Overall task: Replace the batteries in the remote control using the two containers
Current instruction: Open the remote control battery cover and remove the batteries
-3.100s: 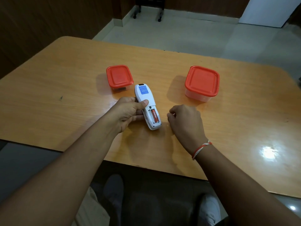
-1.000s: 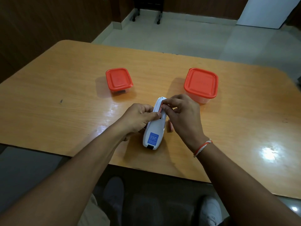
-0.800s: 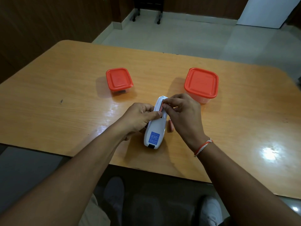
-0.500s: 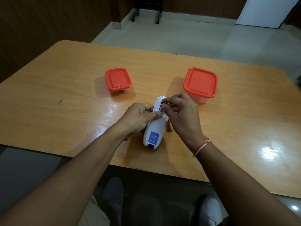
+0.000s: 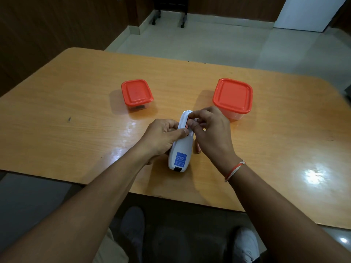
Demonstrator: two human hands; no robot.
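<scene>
The white remote control (image 5: 180, 150) lies back side up on the wooden table (image 5: 76, 114), its blue label toward me and its open battery bay at the far end. My left hand (image 5: 161, 137) grips the remote's left side. My right hand (image 5: 210, 133) pinches a red battery (image 5: 187, 124) that sits in the bay. A second red battery (image 5: 198, 148) lies on the table right of the remote, partly under my right hand. A small container (image 5: 137, 94) with a red lid stands behind on the left. A larger container (image 5: 232, 97) with a red lid stands behind on the right.
Both containers have their lids on. The near table edge (image 5: 152, 194) runs just below my forearms. Beyond the far table edge is a tiled floor with chair legs (image 5: 182, 18).
The remote has been turned end for end since 3.1 s ago, and my right hand has come onto the battery bay. Over the last second both hands barely moved.
</scene>
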